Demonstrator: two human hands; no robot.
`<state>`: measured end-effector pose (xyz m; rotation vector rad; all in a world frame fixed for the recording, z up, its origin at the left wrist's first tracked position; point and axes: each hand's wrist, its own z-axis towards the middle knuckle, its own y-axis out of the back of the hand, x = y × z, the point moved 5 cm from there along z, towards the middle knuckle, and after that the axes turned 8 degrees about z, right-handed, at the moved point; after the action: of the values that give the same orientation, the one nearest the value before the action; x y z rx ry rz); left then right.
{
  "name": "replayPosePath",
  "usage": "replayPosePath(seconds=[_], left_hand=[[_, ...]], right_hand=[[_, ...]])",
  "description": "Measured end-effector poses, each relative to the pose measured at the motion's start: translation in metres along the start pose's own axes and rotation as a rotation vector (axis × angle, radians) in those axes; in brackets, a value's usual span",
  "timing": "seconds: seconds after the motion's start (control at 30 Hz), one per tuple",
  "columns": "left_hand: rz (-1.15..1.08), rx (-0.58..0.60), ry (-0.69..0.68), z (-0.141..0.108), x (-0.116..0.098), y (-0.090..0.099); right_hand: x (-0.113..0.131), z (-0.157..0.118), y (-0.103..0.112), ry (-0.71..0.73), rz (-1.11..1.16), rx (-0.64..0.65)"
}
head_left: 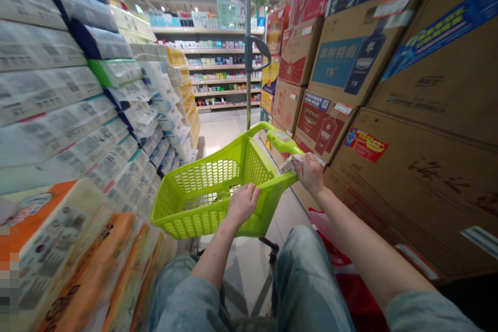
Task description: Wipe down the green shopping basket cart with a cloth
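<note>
A lime-green shopping cart (pixel 206 174) with a perforated basket stands turned sideways in front of me. My left hand (pixel 244 202) is closed over the top rim of the basket's near side. At the cart's handle end, my right hand (pixel 309 172) grips a crumpled whitish cloth or tissue (pixel 291 162), pressed against the handle frame. A green panel with a label (pixel 280 136) sits on the handle just beyond that hand. The inside of the basket shows only its slotted floor and walls.
Stacked packs of tissue paper (pixel 50 93) line the left, with orange packs (pixel 89 264) close to my left arm. Cardboard cartons (pixel 338 52) rise on the right. Behind the cart stands a metal pole (pixel 248 88); shelves of small goods (pixel 221 59) stand further back.
</note>
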<state>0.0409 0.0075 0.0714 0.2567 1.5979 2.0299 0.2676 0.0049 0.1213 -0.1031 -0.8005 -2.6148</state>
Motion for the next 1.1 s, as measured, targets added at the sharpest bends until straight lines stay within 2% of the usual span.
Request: replayPosePath(seconds=[0.1,0.23,0.33,0.53,0.77,0.87,0.97,1.1], left_hand=[[-0.014,0.081,-0.033,-0.002,0.01,-0.001],[0.084,0.234,0.042,-0.009,0.039,-0.005],[0.104,0.273,0.037,-0.013,0.05,-0.006],[0.119,0.262,0.01,-0.011,0.045,-0.008],[0.134,0.231,-0.021,-0.005,0.041,-0.01],[0.137,0.212,-0.028,-0.001,0.039,-0.011],[0.137,0.202,-0.025,0.003,0.038,-0.015],[0.133,0.185,-0.037,0.008,0.037,-0.018]], right_hand=[[-0.007,0.001,-0.004,-0.001,0.032,0.009],[-0.013,0.003,-0.007,-0.007,0.098,-0.004],[-0.014,0.0,-0.01,-0.015,0.153,-0.064],[-0.005,-0.017,-0.015,-0.176,0.261,-0.248],[0.015,-0.037,-0.026,-0.389,0.261,-0.341],[0.023,-0.061,-0.043,-0.482,0.314,-0.307],[0.035,-0.091,-0.07,-0.53,0.379,-0.195],[0.047,-0.125,-0.097,-0.597,0.407,-0.124]])
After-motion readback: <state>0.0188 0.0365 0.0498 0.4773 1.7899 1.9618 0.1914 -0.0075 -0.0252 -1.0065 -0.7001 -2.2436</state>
